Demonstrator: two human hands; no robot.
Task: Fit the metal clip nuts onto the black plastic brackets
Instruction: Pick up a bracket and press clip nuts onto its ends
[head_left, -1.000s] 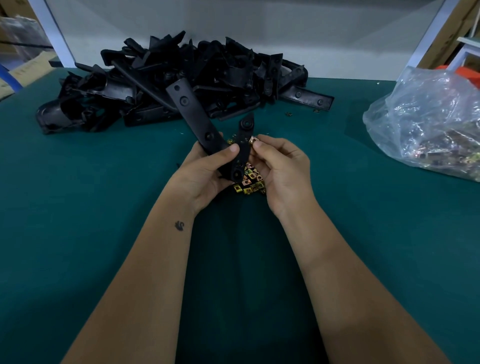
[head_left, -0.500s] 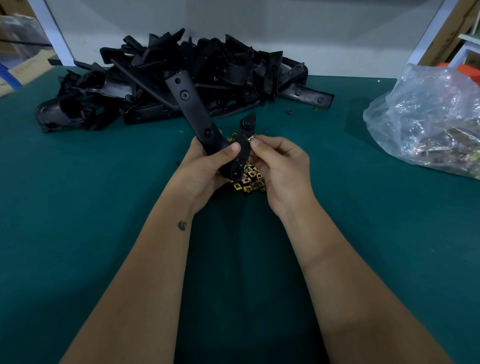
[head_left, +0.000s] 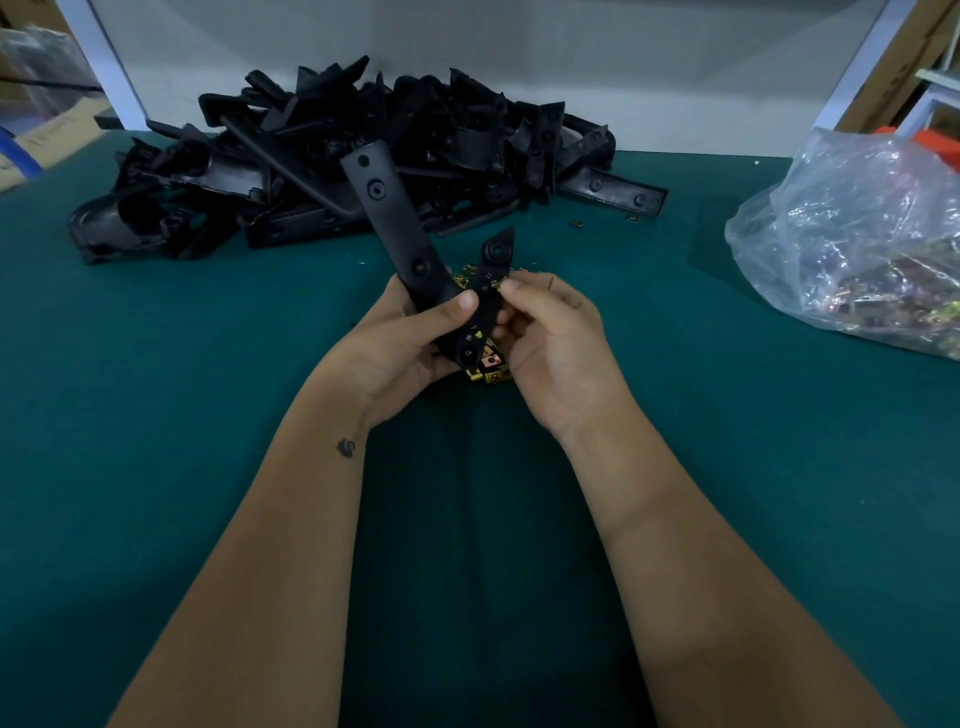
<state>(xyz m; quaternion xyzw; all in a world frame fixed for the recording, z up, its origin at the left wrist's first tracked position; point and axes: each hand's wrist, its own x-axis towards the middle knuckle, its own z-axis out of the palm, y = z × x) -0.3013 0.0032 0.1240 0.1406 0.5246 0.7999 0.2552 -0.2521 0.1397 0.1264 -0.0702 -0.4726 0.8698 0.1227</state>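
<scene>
Little changed since earlier: left hand (head_left: 395, 343) still holds the black V-shaped plastic bracket (head_left: 415, 260) tilted above the green desk (head_left: 156, 415), grip wrapped round its bend, presenting the short arm to the right hand (head_left: 545, 338), whose fingertips (head_left: 511, 287) pinch a small brass-coloured metal clip nut (head_left: 500, 284) against it (loose clip nuts (head_left: 488, 366) heaped directly underneath, within easy reach).

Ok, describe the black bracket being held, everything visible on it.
The bracket is matte black, plastic-looking and V-shaped: a long flat arm with round bosses leaning up-left, and a shorter arm ending in a pointed tab. The left hand grips it near the bend, above the pile of brass-coloured clip nuts. The right hand pinches at the short arm's edge.
</scene>
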